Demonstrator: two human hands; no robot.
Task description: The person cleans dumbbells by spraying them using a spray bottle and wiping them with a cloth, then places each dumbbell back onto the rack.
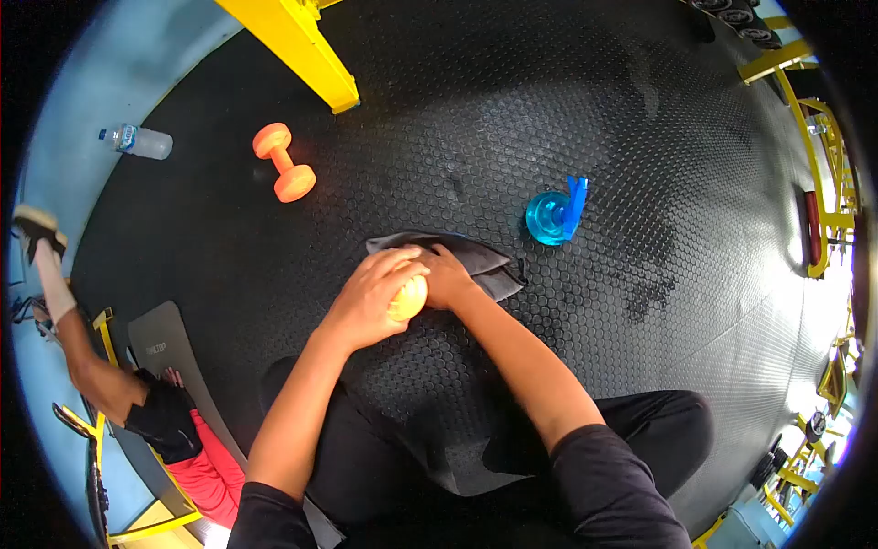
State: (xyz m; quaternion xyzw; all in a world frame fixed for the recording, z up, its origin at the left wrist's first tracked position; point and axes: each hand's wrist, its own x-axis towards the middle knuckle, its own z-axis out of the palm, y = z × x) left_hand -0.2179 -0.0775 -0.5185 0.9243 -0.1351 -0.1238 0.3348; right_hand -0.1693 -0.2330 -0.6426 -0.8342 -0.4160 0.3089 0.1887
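Note:
Both of my hands are around an orange-yellow dumbbell (409,298) in front of my crossed legs; one rounded end shows and the rest is hidden by my fingers. My left hand (370,297) is wrapped over it from the left. On its right side, my right hand (445,277) is closed against it, its fingers partly hidden. A grey cloth (471,253) lies on the floor just beyond and under my right hand. A blue spray bottle (551,217) stands to the right of the cloth.
An orange dumbbell (285,163) lies at the upper left, near a water bottle (144,142) by the wall. A yellow metal post (302,50) stands at the top. At left, another person (165,416) is on a grey mat (157,328). Yellow gym frames (814,165) line the right.

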